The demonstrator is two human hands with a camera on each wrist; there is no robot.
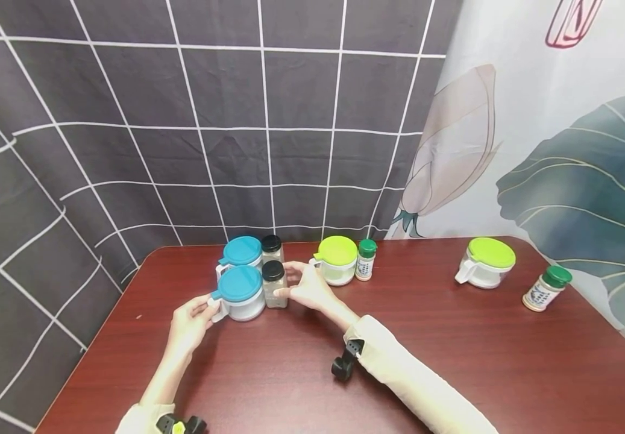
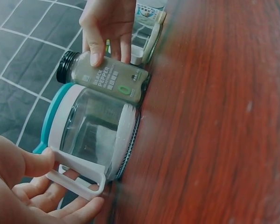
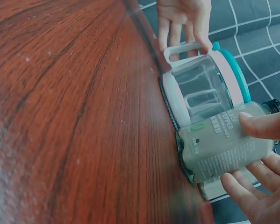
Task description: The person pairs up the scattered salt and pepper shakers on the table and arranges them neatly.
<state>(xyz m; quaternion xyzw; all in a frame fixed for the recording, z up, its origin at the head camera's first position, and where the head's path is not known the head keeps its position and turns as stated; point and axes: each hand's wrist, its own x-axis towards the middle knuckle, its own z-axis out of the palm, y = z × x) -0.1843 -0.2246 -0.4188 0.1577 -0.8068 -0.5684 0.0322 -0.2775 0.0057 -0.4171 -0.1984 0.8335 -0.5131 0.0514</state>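
Observation:
My left hand [image 1: 190, 322] pinches the white handle of a clear seasoning jar [image 2: 95, 126] with a blue lid [image 1: 239, 283]. Right beside this jar stands a black pepper bottle [image 2: 109, 78] with a black cap [image 1: 273, 270]. My right hand [image 1: 309, 289] holds that bottle from its right side, thumb on the front and fingers round the far side. Behind the front pair stand a second jar with a blue lid [image 1: 243, 249] and a second black-capped bottle [image 1: 272, 247], both partly hidden.
Right of my right hand stand a green-lidded jar [image 1: 337, 259] and a green-capped shaker [image 1: 365, 260]. Another green-lidded jar [image 1: 487, 263] and green-capped shaker [image 1: 546, 288] stand at the table's far right. A dark grid-patterned cloth [image 1: 225, 157] hangs behind the red-brown table [image 1: 290, 380].

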